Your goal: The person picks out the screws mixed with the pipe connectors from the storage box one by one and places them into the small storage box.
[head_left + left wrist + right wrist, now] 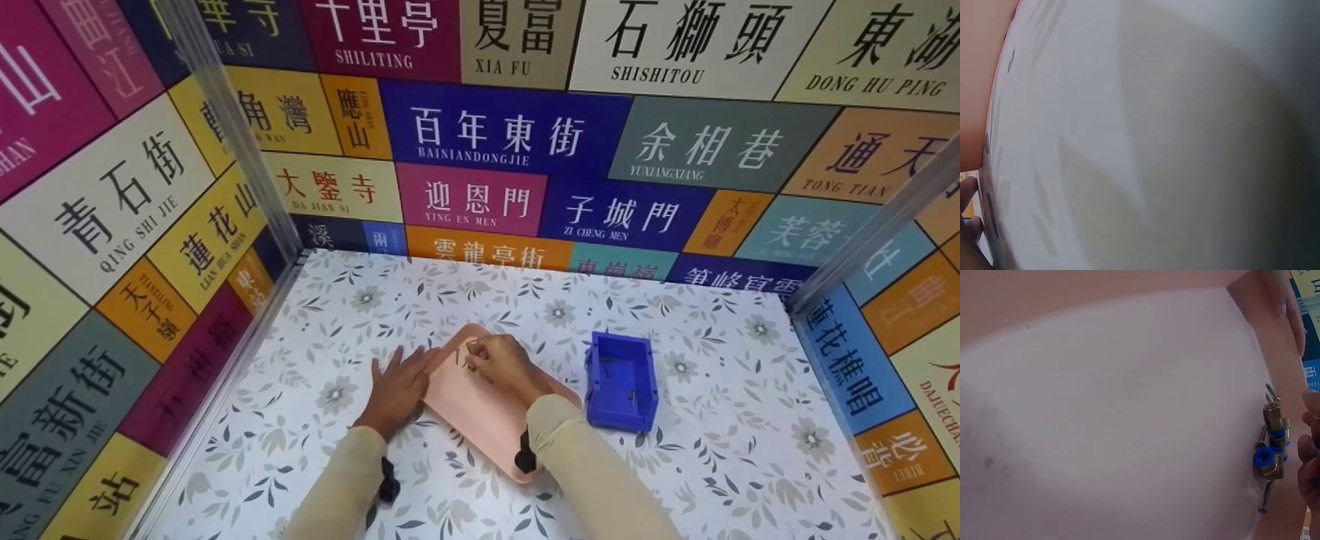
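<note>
A pink tray (480, 409) lies at a slant on the table. My left hand (395, 390) rests at its left edge, fingers spread, some over the rim. Over the tray's far part is my right hand (501, 364), its fingers bent down among small brass pieces. The right wrist view shows these as brass push-in fittings (1274, 419) with blue rings, with several screws (1266, 496) around them. At that view's right border, curled fingers (1307, 455) of the right hand appear close beside the fittings; I cannot tell whether they pinch one.
A blue bin (622, 416) stands right of the tray, with a few small metal pieces inside. The table (322, 450) has a leaf-patterned cover. Panels with printed signs (506, 131) enclose it at the back and sides, with clear corner posts.
</note>
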Available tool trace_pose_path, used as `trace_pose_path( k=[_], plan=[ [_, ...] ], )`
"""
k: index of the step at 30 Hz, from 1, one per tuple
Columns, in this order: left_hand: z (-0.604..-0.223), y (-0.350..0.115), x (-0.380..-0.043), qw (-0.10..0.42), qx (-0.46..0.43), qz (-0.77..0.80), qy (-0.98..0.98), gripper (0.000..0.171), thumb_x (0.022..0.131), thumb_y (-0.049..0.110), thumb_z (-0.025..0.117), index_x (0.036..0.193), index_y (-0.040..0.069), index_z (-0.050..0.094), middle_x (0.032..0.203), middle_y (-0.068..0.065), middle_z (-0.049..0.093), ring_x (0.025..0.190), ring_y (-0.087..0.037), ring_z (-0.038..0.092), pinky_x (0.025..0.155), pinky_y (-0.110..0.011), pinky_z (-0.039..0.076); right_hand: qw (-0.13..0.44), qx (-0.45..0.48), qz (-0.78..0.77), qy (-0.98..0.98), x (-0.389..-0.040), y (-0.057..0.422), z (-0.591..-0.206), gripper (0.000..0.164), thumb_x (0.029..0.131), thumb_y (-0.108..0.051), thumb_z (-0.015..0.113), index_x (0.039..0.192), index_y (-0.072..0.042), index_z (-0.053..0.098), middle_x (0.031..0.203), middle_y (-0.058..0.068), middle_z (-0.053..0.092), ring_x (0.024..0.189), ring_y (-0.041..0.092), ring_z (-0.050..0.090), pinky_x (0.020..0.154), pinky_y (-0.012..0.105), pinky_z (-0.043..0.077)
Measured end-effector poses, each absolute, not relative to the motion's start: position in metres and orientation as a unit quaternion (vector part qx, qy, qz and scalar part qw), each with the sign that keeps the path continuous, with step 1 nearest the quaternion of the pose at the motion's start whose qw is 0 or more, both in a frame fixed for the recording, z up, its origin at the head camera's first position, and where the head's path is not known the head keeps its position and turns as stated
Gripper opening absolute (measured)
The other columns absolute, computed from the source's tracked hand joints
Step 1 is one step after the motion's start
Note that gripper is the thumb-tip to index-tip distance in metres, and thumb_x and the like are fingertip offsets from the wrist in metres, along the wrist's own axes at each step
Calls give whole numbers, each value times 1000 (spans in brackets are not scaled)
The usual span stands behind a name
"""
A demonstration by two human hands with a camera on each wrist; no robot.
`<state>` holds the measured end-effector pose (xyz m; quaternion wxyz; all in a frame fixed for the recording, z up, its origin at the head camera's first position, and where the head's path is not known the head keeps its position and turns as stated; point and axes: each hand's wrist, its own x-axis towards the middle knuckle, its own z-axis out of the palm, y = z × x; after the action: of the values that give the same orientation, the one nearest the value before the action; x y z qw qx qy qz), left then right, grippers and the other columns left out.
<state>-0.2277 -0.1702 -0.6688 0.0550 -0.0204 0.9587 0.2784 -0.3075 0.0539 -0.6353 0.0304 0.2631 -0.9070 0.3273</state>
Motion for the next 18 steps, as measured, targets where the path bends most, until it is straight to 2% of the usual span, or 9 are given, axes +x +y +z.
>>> trace_pose_path(
  k=[4,9,12,18],
  plan=[
    [-669,-172,-227,43,-6,276,960,45,109,51,24,153,60,27,167,14,30,161,-26,10,124,-66,-9,23,274,314,-909,-309,47,-640,27,90,-16,78,68,-14,64,65,-6,60,58,4,50,56,22,43],
    [-670,-171,-227,38,-3,272,962,47,109,50,27,155,56,28,167,13,31,161,-27,12,124,-67,-7,25,300,280,-911,-308,44,-647,12,89,-12,77,78,-11,72,74,-1,66,65,9,54,63,26,48],
    [-670,-170,-227,42,-6,273,961,48,109,52,27,156,53,29,167,13,30,161,-28,11,124,-67,-8,31,309,261,-914,-307,44,-651,8,89,-10,76,81,-10,74,75,-2,65,65,9,53,60,24,46],
    [-670,-170,-227,37,-10,274,961,48,108,52,27,157,50,31,167,12,31,161,-28,11,123,-68,-9,55,324,251,-910,-306,41,-653,13,88,-6,74,76,-8,71,69,-2,59,61,8,45,55,22,37]
  ],
)
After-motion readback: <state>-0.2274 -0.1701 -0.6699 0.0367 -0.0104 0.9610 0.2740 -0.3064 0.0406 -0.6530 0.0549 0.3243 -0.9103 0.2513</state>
